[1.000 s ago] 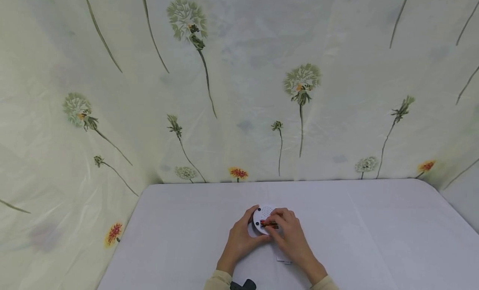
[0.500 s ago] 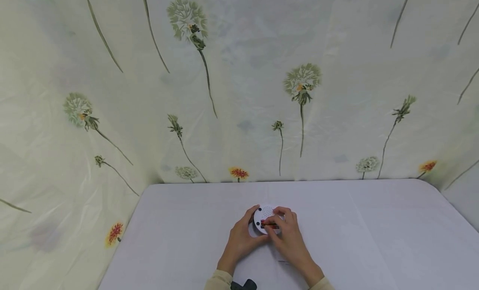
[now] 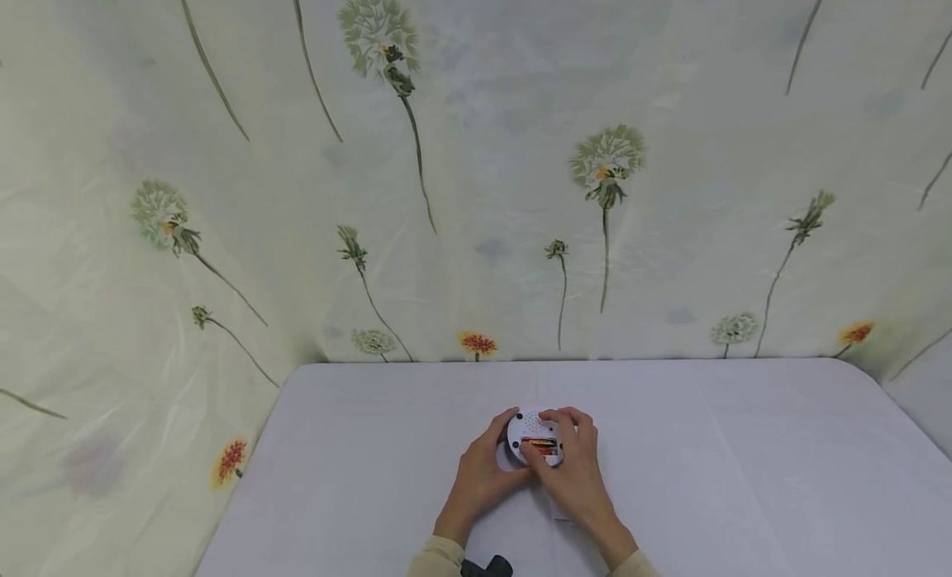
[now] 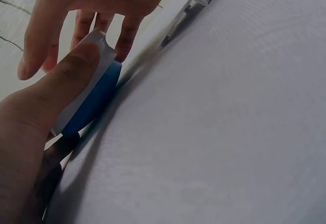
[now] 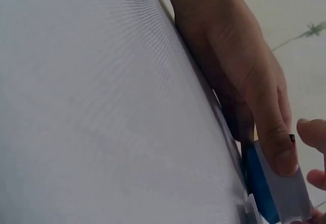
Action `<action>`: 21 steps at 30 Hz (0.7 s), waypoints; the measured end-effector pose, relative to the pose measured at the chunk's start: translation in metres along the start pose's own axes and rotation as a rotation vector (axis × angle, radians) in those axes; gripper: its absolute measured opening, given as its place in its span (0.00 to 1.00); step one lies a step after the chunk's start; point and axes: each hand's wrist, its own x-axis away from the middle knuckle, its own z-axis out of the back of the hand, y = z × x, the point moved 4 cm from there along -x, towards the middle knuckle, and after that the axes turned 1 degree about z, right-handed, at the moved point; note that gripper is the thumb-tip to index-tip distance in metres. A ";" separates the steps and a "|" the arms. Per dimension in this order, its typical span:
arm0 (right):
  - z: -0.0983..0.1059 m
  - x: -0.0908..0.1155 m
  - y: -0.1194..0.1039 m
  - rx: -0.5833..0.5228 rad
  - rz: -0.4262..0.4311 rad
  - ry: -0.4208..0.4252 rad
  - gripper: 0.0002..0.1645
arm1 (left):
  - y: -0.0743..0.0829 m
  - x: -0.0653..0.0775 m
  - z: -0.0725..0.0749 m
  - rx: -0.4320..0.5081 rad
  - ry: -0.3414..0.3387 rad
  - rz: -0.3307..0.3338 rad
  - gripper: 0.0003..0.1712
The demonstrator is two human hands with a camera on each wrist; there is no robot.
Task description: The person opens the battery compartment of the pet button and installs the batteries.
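Basically, L hand (image 3: 479, 468) is curled round the L edge of a round white gadget (image 3: 526, 427) w/ a blue side (image 4: 98, 99), gripping it: fingertips approx 11 o'clock on the rim, thumb approx 6. R hand (image 3: 578, 469) comes in from 4 o'clock, fingers loosely bent & spread, thumb tip on the red batteries (image 3: 543, 446) nr their L end, index on the dotted face nr 1; can't tell if the other R fingers touch the far rim. Gadget sits btwn the hands over the table, back face up, batteries lying in the slot just below ctr. Dark dots nr its rim at approx 9 & 11. Further out, a small white piece (image 3: 563, 512) lies by the R wrist, approx 5 o'clock from the gadget, partly hidden. Black object (image 3: 487, 568) at 7, cut off by the frame, nr the L sleeve (image 3: 437, 555). White tablecloth (image 3: 692, 453) all round; flowered backdrop (image 3: 491, 172) at 12
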 end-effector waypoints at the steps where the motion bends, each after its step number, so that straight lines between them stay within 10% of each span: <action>1: -0.001 -0.001 0.001 -0.010 -0.025 -0.003 0.33 | 0.000 0.000 0.000 -0.002 0.003 -0.004 0.47; 8: -0.008 -0.004 0.006 -0.045 -0.122 -0.005 0.53 | 0.001 0.000 0.000 -0.016 0.033 -0.037 0.48; 21: -0.012 -0.005 0.006 -0.093 -0.170 -0.019 0.53 | 0.002 0.000 0.001 -0.056 0.044 -0.048 0.49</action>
